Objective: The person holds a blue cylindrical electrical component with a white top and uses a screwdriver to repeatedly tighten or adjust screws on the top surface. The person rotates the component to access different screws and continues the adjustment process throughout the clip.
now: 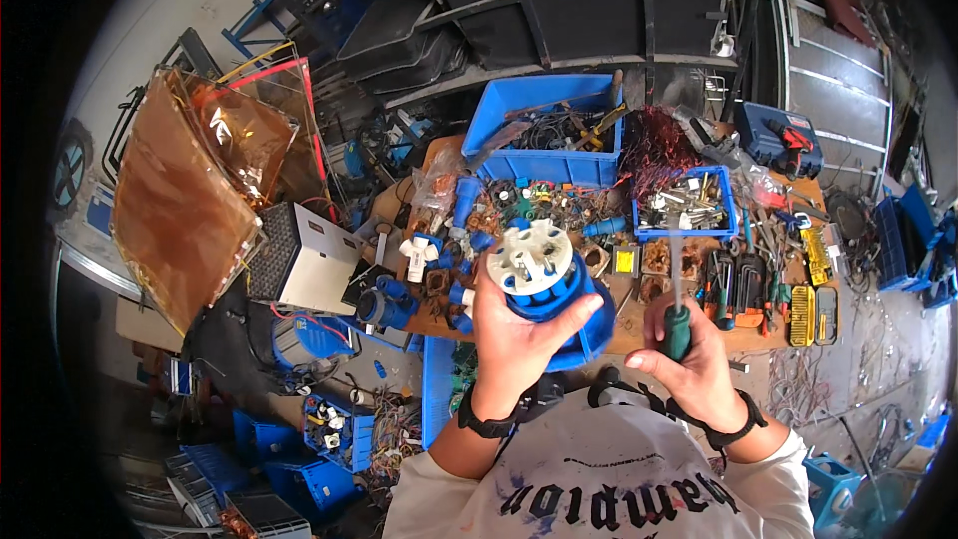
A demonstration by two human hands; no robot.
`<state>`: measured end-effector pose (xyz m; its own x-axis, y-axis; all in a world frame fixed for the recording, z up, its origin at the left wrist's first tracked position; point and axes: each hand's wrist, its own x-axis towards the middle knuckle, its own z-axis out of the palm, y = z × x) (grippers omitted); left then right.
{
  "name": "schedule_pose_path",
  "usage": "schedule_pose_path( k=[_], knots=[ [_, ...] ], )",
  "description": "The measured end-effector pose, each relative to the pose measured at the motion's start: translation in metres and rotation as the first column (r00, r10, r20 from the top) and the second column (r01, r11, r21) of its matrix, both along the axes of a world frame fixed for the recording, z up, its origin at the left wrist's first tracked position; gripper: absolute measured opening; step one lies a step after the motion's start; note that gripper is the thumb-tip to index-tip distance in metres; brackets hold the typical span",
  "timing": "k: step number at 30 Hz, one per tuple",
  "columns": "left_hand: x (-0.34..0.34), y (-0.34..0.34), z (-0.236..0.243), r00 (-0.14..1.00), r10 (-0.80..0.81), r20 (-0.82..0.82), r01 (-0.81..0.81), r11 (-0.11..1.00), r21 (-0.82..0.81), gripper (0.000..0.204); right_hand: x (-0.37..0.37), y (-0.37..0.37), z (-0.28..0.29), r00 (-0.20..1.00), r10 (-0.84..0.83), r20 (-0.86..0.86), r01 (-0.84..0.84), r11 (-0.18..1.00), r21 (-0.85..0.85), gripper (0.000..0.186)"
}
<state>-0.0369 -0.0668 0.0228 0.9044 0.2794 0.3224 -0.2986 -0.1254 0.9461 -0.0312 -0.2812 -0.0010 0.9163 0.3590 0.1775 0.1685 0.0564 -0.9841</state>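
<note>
My left hand (502, 339) is wrapped around a large blue industrial plug (589, 329) and holds it above the front of the workbench. A round white insert (531, 258) with slots and metal parts faces up at the plug's top. To the right, my right hand (707, 364) grips a screwdriver (677, 331) by its green handle. Its shaft points up and away from me, apart from the plug. Both wrists wear black bands.
Behind the plug stands a big blue bin (549, 165) of tools and scrap. A smaller blue tray (733, 205) holds metal pieces. Pliers and hex keys (748, 284) lie right on the wooden bench (624, 334). Blue connectors (387, 301) sit at left, near a white-and-black box (321, 265).
</note>
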Motion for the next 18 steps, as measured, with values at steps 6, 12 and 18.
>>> schedule_pose_path(
  k=[6,12,18],
  knots=[
    [0.002,-0.008,0.005,0.988,-0.153,-0.032,0.146,0.976,-0.161,0.069,0.011,0.017,-0.017,0.989,0.079,-0.124,-0.054,0.979,0.198,0.079],
    [0.006,-0.008,0.003,0.993,-0.121,-0.014,0.117,0.978,-0.176,0.070,0.009,0.025,-0.033,0.960,0.121,-0.251,-0.012,0.917,0.398,0.067],
    [0.007,-0.006,-0.001,0.997,-0.067,0.038,0.069,0.996,-0.058,0.073,0.005,0.031,-0.047,0.921,0.150,-0.361,0.068,0.848,0.526,0.068]
  ],
)
